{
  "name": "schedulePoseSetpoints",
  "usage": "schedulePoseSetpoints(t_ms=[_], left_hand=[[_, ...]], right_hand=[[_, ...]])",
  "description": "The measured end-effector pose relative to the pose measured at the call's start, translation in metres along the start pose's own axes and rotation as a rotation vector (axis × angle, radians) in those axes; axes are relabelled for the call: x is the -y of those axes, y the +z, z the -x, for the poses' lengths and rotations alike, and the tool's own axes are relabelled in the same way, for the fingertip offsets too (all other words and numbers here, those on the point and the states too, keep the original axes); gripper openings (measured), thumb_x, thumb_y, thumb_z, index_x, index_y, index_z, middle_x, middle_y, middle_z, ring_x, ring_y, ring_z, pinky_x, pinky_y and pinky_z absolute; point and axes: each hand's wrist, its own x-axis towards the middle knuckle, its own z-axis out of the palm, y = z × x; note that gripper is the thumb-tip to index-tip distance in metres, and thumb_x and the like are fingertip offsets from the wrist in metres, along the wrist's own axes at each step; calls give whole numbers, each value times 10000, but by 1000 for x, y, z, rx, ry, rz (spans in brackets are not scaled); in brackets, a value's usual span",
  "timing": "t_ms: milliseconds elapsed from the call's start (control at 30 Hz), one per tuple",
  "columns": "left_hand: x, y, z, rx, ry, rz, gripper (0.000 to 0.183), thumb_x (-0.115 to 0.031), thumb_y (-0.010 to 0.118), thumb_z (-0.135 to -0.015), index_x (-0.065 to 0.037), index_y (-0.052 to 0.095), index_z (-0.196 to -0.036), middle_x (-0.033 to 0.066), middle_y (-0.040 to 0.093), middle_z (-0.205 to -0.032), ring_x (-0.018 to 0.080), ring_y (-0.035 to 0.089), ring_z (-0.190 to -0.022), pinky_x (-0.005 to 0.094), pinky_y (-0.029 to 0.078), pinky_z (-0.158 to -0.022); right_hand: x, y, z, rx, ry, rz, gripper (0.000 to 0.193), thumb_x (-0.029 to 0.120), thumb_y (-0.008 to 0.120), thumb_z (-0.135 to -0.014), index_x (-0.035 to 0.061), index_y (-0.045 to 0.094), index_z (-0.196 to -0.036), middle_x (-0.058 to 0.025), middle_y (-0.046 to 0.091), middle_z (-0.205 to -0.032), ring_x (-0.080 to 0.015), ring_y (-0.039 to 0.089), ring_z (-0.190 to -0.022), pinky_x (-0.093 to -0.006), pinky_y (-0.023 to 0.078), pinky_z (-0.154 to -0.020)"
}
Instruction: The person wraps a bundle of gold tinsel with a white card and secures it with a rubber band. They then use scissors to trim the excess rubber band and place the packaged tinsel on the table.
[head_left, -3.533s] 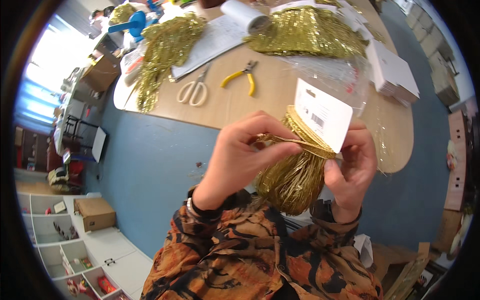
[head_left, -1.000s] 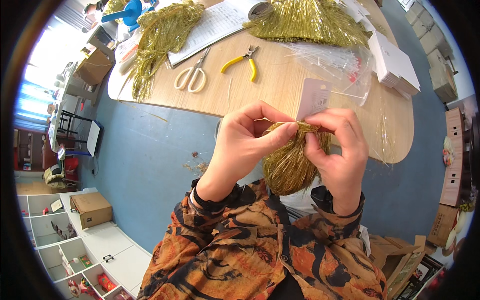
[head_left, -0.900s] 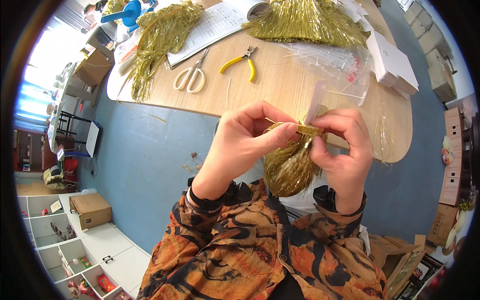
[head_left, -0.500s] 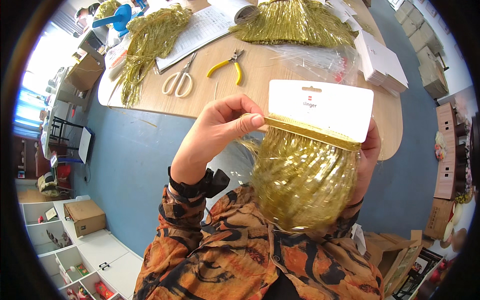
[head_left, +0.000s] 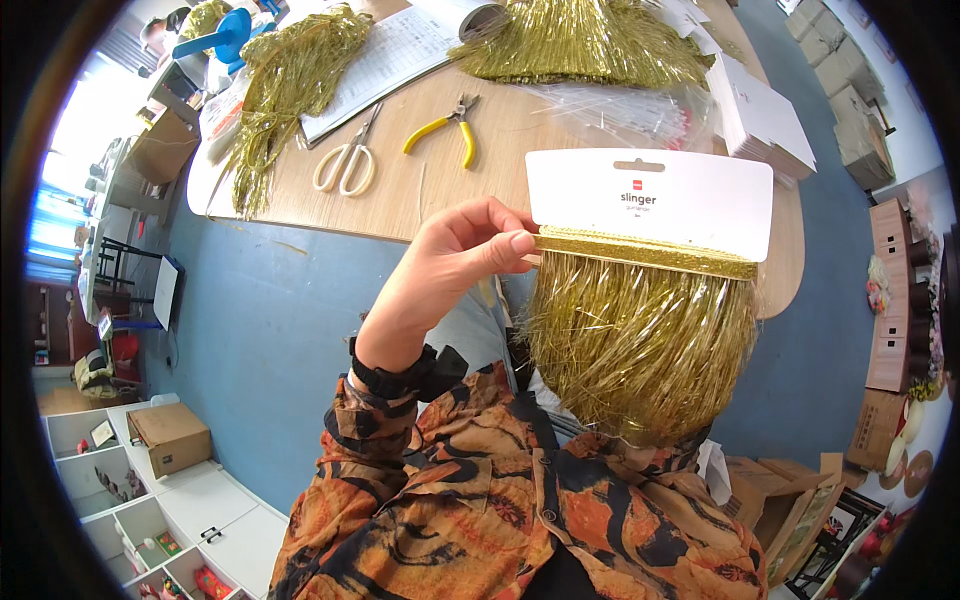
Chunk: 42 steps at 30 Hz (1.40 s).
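My left hand [head_left: 460, 260] pinches the left end of a gold tinsel fringe garland [head_left: 645, 335] between thumb and fingers. The garland's gold band is wound across the lower part of a white header card [head_left: 650, 185], which has a hanging slot and small print. Its shiny strands hang down in front of my chest and hide much of my shirt on that side. My right hand does not show; it is hidden behind the card and the fringe.
On the wooden table [head_left: 390, 205] lie scissors with pale handles [head_left: 345, 170], yellow-handled pliers [head_left: 462, 135], a clear plastic bag of thin strips [head_left: 650, 115], more gold fringe [head_left: 590, 45], a loose tinsel bundle [head_left: 300, 75], printed sheets [head_left: 385, 70] and stacked white cards [head_left: 755, 115].
The card and garland have turned to face me more squarely and shifted slightly right. My right hand, partly visible at the card's right edge before, has gone out of sight behind it.
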Motion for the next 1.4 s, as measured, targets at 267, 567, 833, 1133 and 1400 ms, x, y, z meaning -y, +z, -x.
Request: schedulePoseSetpoints(t_ms=[267, 567, 833, 1133, 1400], left_hand=[[19, -4, -8, -63, 58, 124, 187, -210, 769, -977, -45, 682, -971, -4, 699, -943, 78, 660, -878, 262, 568, -836], [16, 12, -1, -293, 56, -14, 178, -187, 779, -968, -50, 675, -923, -10, 702, -878, 59, 643, -782, 221, 533, -747], [-4, 37, 16, -204, 60, -126, 173, -106, 782, -954, 25, 706, -1040, 17, 729, -946, 55, 668, -885, 199, 541, -776], [-24, 17, 20, 133, 7, 82, 160, -126, 737, -988, 11, 691, -1057, 21, 725, -972, 89, 684, -906, 247, 560, -814], [-16, 1, 12, -29, 62, -139, 153, -149, 781, -945, -24, 699, -980, -22, 653, -868, 67, 602, -836, 219, 489, -788]], right_hand=[[-9, -12, -6, -66, 63, 13, 225, -30, 691, -931, 5, 654, -1150, -37, 667, -1014, -97, 639, -854, -228, 516, -788], [1, 16, -15, -107, -743, 1181, 168, -10, 697, -947, 32, 726, -1106, -38, 702, -1045, -74, 592, -688, -230, 494, -610], [-12, 54, 11, 278, -502, 1216, 272, -15, 800, -783, 72, 745, -1035, -65, 681, -996, -245, 700, -894, -362, 565, -761], [6, 34, 10, 386, -386, 790, 307, -103, 719, -718, 3, 701, -1005, -100, 670, -1070, -197, 686, -955, -306, 569, -827], [2, 1, 16, 282, -188, 191, 238, 20, 748, -873, 7, 633, -1081, -92, 694, -1169, -165, 676, -1072, -325, 536, -951]])
